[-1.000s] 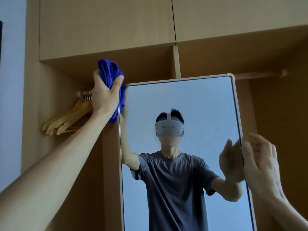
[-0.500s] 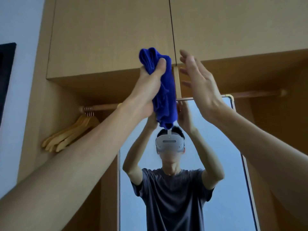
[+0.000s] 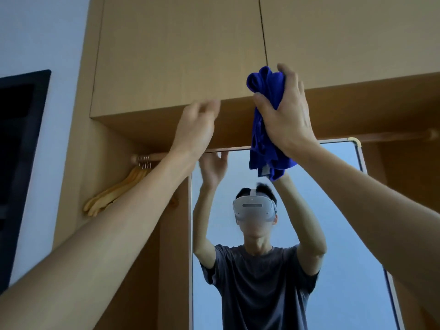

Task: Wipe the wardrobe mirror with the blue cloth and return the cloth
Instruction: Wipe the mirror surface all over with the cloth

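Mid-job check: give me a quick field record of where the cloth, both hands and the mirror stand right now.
cloth: blue cloth, bunched, hanging down from the grip
holder: right hand, fingers closed around the cloth
other hand: left hand, raised, open, holding nothing, motion-blurred
cloth position: in front of the wardrobe's upper cabinets, lower end overlapping the mirror's top edge in view
cloth on glass: cannot tell
mirror: wardrobe mirror, upright, reflecting the person
nearby: wooden hangers on the rail at left
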